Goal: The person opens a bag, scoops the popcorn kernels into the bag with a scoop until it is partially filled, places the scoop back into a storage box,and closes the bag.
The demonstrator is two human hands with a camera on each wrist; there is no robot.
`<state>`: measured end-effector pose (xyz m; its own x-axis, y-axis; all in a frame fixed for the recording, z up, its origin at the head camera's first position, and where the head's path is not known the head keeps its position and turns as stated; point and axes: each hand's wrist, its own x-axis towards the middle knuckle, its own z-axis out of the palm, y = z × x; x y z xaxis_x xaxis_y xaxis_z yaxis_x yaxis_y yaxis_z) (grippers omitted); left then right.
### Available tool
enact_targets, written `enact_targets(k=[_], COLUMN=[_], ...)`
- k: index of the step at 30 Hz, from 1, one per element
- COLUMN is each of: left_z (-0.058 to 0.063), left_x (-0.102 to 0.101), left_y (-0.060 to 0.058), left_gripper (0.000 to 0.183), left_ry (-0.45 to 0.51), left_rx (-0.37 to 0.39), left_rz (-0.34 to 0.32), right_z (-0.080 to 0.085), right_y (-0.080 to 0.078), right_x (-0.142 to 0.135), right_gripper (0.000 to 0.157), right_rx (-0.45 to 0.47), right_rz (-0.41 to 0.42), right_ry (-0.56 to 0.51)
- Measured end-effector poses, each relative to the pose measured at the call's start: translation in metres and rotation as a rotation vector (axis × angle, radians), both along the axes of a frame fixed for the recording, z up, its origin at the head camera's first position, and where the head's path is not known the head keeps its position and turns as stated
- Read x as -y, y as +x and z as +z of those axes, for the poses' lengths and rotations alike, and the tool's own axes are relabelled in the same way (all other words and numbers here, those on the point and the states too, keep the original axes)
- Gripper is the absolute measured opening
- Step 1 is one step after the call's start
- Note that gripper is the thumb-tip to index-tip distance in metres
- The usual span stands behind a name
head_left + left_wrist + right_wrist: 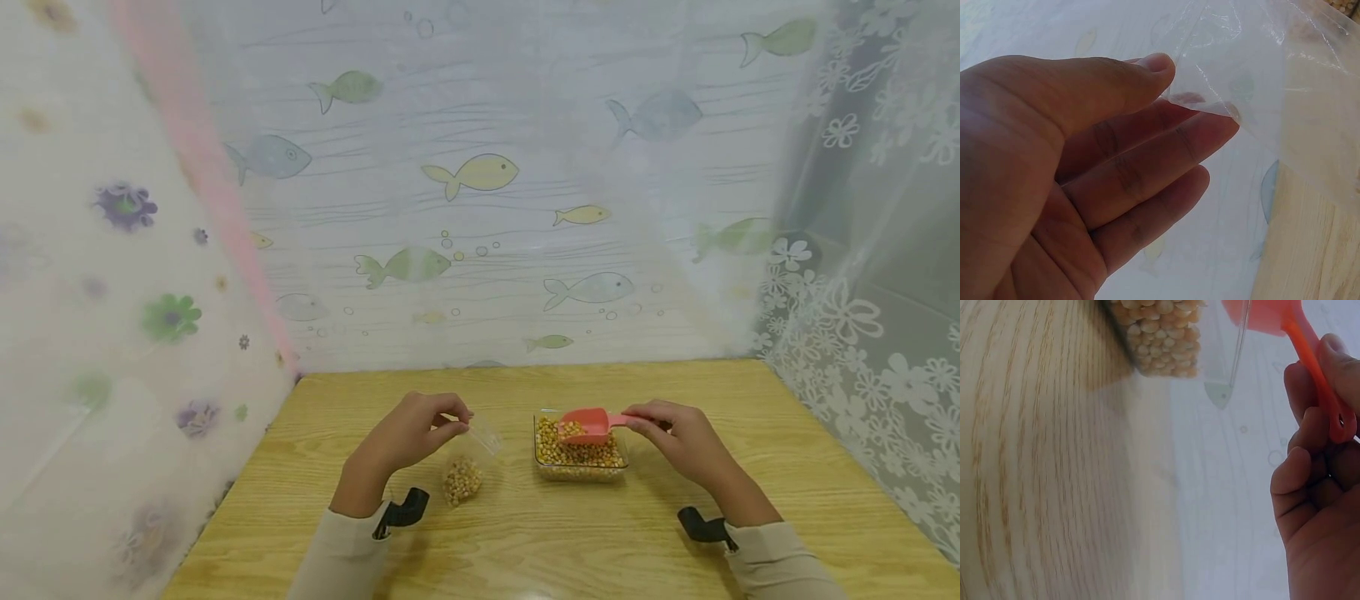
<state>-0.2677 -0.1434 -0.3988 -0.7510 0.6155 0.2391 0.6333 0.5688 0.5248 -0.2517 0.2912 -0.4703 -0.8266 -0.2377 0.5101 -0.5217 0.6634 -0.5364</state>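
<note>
My left hand pinches the upper edge of a clear plastic zip bag between thumb and fingers. Corn kernels fill the bag's lower part, which hangs low over the table. In the left wrist view the thin film leaves the fingertips toward the upper right. My right hand grips the handle of a red scoop, thumb on top. Some kernels lie in the scoop, which is over a clear rectangular container of corn. In the right wrist view the looped handle end shows beside the thumb.
Both hands work over a wood-grain table. A fish-print curtain hangs behind its far edge, with a flowered sheet at the left and a white-flowered sheer one at the right. Black wrist mounts stick out from both sleeves.
</note>
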Motion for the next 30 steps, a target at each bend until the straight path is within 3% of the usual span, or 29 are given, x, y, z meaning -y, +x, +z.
enact_targets(k=[13, 19, 30], left_z=[-0.002, 0.000, 0.000], left_x=[0.002, 0.003, 0.003], left_y=[-0.002, -0.002, -0.001], left_gripper=[0.012, 0.010, 0.012], left_ry=[-0.003, -0.005, -0.002], left_rx=[-0.006, -0.018, -0.007], left_rz=[-0.006, 0.001, -0.004], right_z=[0.006, 0.009, 0.017], right_y=[0.002, 0.003, -0.004], right_x=[0.005, 0.012, 0.028], right_gripper=[0.020, 0.019, 0.017], right_rx=[0.016, -0.026, -0.096], right_rz=[-0.009, 0.005, 0.092], right_ry=[-0.050, -0.056, -0.046])
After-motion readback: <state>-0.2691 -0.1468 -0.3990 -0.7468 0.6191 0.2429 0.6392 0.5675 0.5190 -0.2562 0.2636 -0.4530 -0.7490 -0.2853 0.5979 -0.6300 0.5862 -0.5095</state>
